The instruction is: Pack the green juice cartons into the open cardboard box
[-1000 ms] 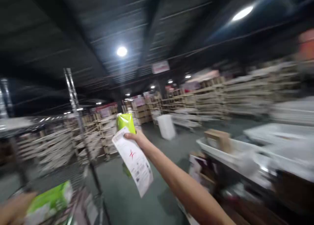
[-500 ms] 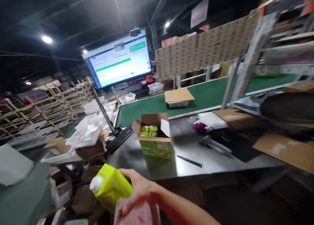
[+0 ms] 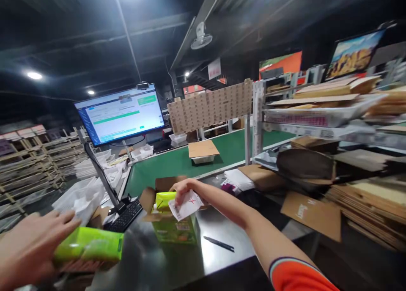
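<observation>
Green carton [image 3: 165,199] now down in the open cardboard box [image 3: 173,223] on the steel desk [image 3: 218,227]; half a second back it was held low, short of the desk. Right hand [image 3: 184,189]: grip pinching carton and creased paper slip [image 3: 185,204]. Left hand [image 3: 30,248]: grip clasping a second glossy green pack [image 3: 89,248]. Black pen [image 3: 218,243] lies beside the box.
</observation>
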A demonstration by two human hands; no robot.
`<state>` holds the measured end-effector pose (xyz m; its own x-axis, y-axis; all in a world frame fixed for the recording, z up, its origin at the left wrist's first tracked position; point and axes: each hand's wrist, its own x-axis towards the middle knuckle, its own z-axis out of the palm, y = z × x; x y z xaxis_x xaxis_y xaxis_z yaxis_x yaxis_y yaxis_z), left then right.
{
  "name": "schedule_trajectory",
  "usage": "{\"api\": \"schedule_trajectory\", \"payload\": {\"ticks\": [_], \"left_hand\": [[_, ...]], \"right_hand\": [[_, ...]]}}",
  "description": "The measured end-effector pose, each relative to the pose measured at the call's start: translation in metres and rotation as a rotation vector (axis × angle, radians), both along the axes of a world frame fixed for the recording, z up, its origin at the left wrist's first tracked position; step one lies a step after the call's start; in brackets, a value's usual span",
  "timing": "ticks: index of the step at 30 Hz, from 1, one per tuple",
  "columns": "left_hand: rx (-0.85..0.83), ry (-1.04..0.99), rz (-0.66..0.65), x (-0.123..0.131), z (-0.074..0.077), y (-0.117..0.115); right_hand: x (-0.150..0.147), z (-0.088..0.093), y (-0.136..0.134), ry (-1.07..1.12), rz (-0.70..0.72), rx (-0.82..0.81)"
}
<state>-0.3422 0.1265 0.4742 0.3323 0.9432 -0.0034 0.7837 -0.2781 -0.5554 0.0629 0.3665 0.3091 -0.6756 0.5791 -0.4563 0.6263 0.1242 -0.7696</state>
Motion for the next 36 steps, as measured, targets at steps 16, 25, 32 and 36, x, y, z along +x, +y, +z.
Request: {"api": "schedule_trajectory", "payload": {"ticks": [16,25,32,36], "left_hand": [[-0.175,-0.061,-0.628,0.188,-0.081,0.214],[-0.468,0.088,-0.247,0.311,-0.097,0.248],[-0.624,0.194,0.081,0.36,-0.082,0.243],[-0.634,0.16,0.088,0.357,-0.084,0.247]], "right_hand": [[0.143,-0.068,-0.057,0.12,-0.101,0.248],[0.191,-0.217,-0.057,0.618,-0.06,-0.004],[0.194,-0.221,-0.019,0.807,0.101,-0.177],[0.191,-0.224,-0.003,0.865,0.175,-0.211]]}}
